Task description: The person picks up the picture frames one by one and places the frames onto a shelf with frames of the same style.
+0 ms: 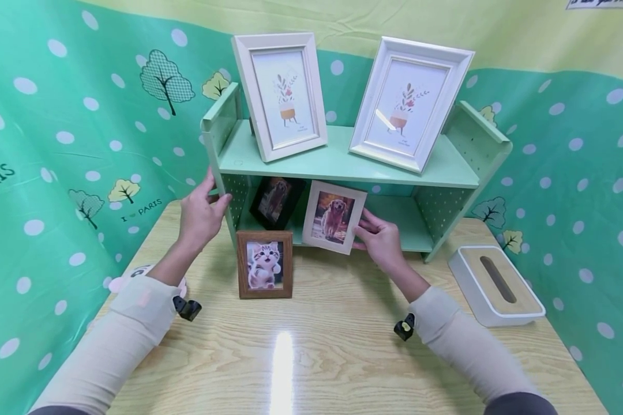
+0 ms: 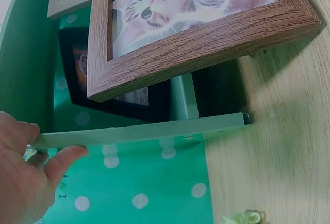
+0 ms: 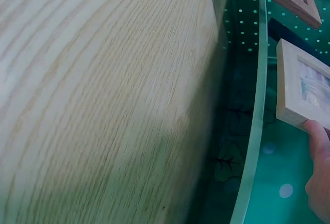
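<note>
My right hand point(image 1: 383, 239) grips the right edge of a light wooden photo frame point(image 1: 311, 216) with a golden dog picture, held at the front of the lower shelf. My left hand point(image 1: 201, 213) pinches the front edge of the left side panel of the green shelf point(image 1: 337, 164), its thumb inside the panel in the left wrist view. Behind the light frame, a black photo frame point(image 1: 263, 216) leans tilted on the lower shelf. A brown wooden frame point(image 1: 242, 265) with a kitten picture stands on the table before the shelf's left end.
Two white frames, a left one point(image 1: 256, 109) and a right one point(image 1: 366, 109), stand on the top shelf. A white tissue box point(image 1: 472, 288) with a wooden lid sits at the table's right. Something pink and white point(image 1: 119, 282) is partly hidden behind my left forearm.
</note>
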Motion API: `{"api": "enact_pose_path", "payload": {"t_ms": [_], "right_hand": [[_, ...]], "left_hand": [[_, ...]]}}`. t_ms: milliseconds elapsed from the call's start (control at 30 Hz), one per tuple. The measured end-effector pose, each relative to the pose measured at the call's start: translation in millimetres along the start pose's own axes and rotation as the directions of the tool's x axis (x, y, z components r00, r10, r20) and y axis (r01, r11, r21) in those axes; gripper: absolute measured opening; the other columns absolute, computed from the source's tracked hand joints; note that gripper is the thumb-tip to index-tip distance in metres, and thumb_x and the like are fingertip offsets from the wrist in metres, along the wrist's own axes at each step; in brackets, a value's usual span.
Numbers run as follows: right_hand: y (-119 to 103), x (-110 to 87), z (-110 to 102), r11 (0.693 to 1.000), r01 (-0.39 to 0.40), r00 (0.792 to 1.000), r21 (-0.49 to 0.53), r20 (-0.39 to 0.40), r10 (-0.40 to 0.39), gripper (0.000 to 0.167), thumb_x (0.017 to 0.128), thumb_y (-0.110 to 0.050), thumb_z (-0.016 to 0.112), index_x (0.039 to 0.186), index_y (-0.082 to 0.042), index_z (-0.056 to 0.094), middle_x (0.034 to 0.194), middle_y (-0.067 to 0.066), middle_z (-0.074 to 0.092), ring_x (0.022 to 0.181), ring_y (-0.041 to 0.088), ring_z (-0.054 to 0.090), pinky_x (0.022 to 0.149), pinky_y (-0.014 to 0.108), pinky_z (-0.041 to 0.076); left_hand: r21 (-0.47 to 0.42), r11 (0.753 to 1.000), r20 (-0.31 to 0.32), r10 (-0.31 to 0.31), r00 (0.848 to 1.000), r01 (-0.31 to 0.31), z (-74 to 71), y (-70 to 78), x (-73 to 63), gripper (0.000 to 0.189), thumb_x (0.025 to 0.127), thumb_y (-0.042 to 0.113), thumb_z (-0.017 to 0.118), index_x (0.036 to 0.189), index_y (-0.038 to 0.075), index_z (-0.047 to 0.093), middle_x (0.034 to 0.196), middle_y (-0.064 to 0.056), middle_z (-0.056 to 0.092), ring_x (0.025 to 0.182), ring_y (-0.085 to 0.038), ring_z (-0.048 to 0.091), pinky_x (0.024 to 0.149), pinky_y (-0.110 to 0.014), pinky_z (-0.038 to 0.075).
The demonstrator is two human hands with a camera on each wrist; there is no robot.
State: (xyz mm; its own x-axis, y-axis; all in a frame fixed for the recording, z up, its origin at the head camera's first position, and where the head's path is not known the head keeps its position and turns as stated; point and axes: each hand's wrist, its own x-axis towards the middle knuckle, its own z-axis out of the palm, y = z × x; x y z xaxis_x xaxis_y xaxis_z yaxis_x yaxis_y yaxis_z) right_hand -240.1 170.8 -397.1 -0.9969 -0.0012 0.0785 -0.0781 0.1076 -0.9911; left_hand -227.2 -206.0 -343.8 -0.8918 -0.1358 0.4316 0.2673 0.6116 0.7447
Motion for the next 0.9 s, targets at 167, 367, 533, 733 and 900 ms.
{"api": "enact_pose_path", "payload": {"t_ms": [167, 367, 533, 733, 900], "right_hand": [[1.4, 1.7, 5.6, 1.000, -0.006, 1.000, 0.027, -0.012, 0.006, 0.061, 0.094, 0.002, 0.069, 0.150, -0.011, 0.049, 0.133, 0.026, 0.065, 0.101, 0.020, 0.076, 0.074, 0.032, 0.067], [2.3, 2.7, 10.5, 0.999, -0.011, 1.000, 0.036, -0.029, 0.012, 0.061, 0.094, 0.001, 0.069, 0.150, -0.010, 0.049, 0.132, 0.026, 0.065, 0.102, 0.019, 0.076, 0.074, 0.031, 0.067], [3.4, 4.3, 12.4, 1.000, 0.002, 0.999, 0.019, -0.051, -0.001, 0.061, 0.095, -0.001, 0.070, 0.151, -0.009, 0.047, 0.132, 0.027, 0.065, 0.104, 0.021, 0.075, 0.074, 0.029, 0.067], [6.3, 6.2, 16.5, 1.000, 0.004, 0.995, 0.018, -0.096, -0.002, 0.061, 0.094, -0.002, 0.071, 0.150, -0.008, 0.048, 0.131, 0.025, 0.066, 0.109, 0.031, 0.074, 0.072, 0.028, 0.067], [8.6, 6.9, 21.6, 1.000, 0.019, 0.992, 0.009, -0.125, -0.018, 0.060, 0.094, -0.003, 0.070, 0.150, -0.008, 0.048, 0.131, 0.025, 0.067, 0.113, 0.036, 0.071, 0.071, 0.027, 0.067]], "left_hand": [[-0.005, 1.000, 0.000, 0.004, 1.000, -0.004, -0.5, -0.1, -0.4, 0.076, 0.100, 0.009, 0.063, 0.161, 0.036, 0.025, 0.148, -0.022, 0.055, 0.119, -0.048, 0.065, 0.092, -0.054, 0.062], [-0.009, 1.000, 0.000, 0.008, 1.000, -0.008, -0.5, -0.6, -0.5, 0.077, 0.100, 0.008, 0.064, 0.161, 0.036, 0.026, 0.148, -0.022, 0.056, 0.119, -0.048, 0.065, 0.091, -0.054, 0.063], [-0.005, 1.000, -0.005, 0.016, 1.000, -0.016, 0.1, -0.8, 0.2, 0.077, 0.100, 0.008, 0.064, 0.161, 0.035, 0.026, 0.147, -0.022, 0.056, 0.118, -0.048, 0.065, 0.090, -0.053, 0.063], [-0.011, 1.000, -0.008, 0.017, 1.000, -0.017, 0.5, -1.1, 1.0, 0.077, 0.100, 0.008, 0.064, 0.161, 0.034, 0.026, 0.149, -0.020, 0.055, 0.118, -0.048, 0.065, 0.090, -0.053, 0.063], [-0.011, 1.000, -0.013, 0.015, 1.000, -0.015, 0.7, -2.4, 0.9, 0.076, 0.100, 0.007, 0.064, 0.161, 0.032, 0.027, 0.149, -0.020, 0.055, 0.118, -0.048, 0.065, 0.091, -0.053, 0.063]]}}
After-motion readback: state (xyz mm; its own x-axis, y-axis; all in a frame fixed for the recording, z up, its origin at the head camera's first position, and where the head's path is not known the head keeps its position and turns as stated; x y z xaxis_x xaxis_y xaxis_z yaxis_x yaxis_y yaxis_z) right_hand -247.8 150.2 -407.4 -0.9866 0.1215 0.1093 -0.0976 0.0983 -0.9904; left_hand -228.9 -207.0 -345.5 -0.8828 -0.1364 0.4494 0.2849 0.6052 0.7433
